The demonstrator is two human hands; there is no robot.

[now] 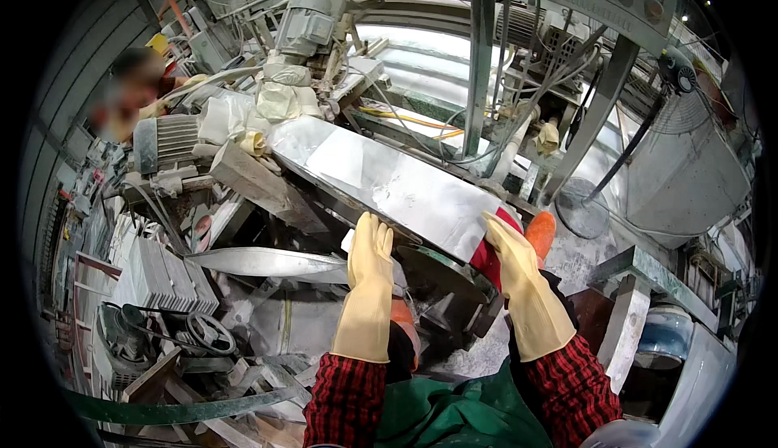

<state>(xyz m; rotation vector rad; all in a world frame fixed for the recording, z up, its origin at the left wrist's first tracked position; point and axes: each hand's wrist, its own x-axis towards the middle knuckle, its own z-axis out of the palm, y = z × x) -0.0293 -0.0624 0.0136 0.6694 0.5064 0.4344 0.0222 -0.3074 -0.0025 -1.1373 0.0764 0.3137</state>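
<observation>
- Cluttered, dusty workshop: machine frames across the top of the frame, grey motor at upper left of centre, stacked slabs at left.
- In work: long pale panel, slanting from upper left of centre down to right of centre, with red band at the lower end.
- Left hand, lower centre: gloved, fingers straight and held together, just beside the panel's near long edge. Nothing seen pinched.
- Right hand, right of centre: gloved, fingers extended, tips over the red band. Nothing seen pinched here either.
- Contact with the panel: cannot tell from this angle, for either hand.
- Handling, as a judgement: probably slick under gloves. Favour flat palms over fingertip pinching.
- Share pressure evenly between long edge and red end, to avoid twisting.
- Keep fingertips out from under the near edge; possible pinch point there.
- Leave elbow room from the curved pale strip, left of centre; perhaps sharp-edged.
- Keep plaid sleeves tucked clear of machinery.
</observation>
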